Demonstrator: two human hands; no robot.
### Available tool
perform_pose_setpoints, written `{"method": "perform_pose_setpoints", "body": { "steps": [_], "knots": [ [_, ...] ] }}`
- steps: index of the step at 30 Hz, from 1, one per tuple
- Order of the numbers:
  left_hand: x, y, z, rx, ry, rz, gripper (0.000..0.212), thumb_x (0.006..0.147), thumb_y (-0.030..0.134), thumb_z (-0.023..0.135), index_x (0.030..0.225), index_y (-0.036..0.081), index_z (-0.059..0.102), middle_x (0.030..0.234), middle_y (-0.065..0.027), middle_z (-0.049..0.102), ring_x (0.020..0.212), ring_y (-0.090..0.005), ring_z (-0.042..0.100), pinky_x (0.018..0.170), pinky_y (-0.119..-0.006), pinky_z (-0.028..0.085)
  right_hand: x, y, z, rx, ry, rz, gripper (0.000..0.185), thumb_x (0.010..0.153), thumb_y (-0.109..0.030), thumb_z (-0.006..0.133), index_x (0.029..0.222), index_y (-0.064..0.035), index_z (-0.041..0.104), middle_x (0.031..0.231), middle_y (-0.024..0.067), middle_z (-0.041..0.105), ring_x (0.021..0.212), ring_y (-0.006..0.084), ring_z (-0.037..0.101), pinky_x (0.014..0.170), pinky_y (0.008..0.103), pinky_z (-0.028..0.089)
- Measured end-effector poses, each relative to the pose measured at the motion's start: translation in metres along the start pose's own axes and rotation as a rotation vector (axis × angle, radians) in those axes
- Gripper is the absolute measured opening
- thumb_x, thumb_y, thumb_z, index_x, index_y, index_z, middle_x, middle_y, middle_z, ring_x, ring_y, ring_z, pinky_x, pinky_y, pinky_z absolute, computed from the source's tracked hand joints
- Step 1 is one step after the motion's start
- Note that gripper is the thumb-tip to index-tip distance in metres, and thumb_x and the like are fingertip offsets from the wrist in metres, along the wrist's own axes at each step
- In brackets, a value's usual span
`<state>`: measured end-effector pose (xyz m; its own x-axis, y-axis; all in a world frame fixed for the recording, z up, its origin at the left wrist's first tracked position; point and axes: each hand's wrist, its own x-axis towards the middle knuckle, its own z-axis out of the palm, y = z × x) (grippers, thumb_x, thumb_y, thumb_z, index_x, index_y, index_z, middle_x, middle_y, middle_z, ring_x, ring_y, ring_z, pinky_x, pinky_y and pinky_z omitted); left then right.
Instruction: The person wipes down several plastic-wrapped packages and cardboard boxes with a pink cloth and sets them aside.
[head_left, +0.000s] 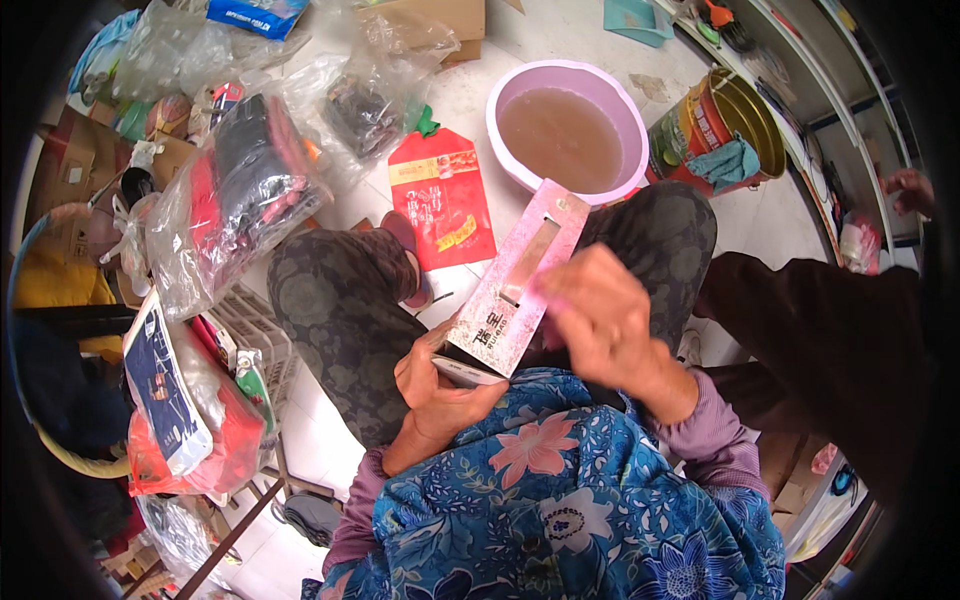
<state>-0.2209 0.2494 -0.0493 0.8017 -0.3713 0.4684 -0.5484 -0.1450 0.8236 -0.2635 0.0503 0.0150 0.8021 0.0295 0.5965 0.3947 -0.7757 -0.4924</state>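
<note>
A long pink cardboard box (480, 330) with a slot-shaped window lies slanted across my lap, its near end toward me. The box bears printed writing. My left hand (442, 382) grips that near end, the thumb at its lower edge. Over the right side of the box is my right hand (600, 315), blurred and with curled fingers. Something pink shows by its fingertips, too smeared to name. Beyond the far end of the box stands a lilac plastic basin (495, 124) of murky brown water. A red printed bag (442, 217) lies flat on the floor left of it.
A metal bucket (675, 142) with a teal cloth (724, 163) over its rim stands at right. Another person's dark trouser leg (810, 322) is close on my right, near shelving (817, 75). Bagged clothes (240, 187) and a plastic crate (262, 345) crowd my left.
</note>
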Motion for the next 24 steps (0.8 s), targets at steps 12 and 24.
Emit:
{"method": "perform_pose_setpoints", "body": {
  "steps": [12,24],
  "knots": [
    [0.005,0.003,-0.003,-0.003,0.019,-0.014,0.056,0.056,0.013,0.087,0.101,-0.005,0.06,0.088,-0.0107,0.07,0.076,-0.018,0.071,0.067,-0.03,0.054,-0.002,-0.032,0.006,0.229,-0.041,-0.061,0.027,0.068,0.007,0.067,0.095,0.008,0.066,0.088,0.0175,0.067,0.073,0.0286,0.063,0.059,0.0359,0.052],
    [0.004,-0.003,0.0,-0.03,0.018,-0.029,0.056,0.058,0.013,0.086,0.103,-0.005,0.058,0.086,-0.012,0.07,0.077,-0.0198,0.071,0.068,-0.03,0.055,0.001,-0.005,0.0,0.079,-0.049,0.06,0.019,0.075,0.003,0.066,0.094,0.0049,0.069,0.087,0.015,0.065,0.074,0.0283,0.062,0.061,0.0333,0.051]
  ]
}}
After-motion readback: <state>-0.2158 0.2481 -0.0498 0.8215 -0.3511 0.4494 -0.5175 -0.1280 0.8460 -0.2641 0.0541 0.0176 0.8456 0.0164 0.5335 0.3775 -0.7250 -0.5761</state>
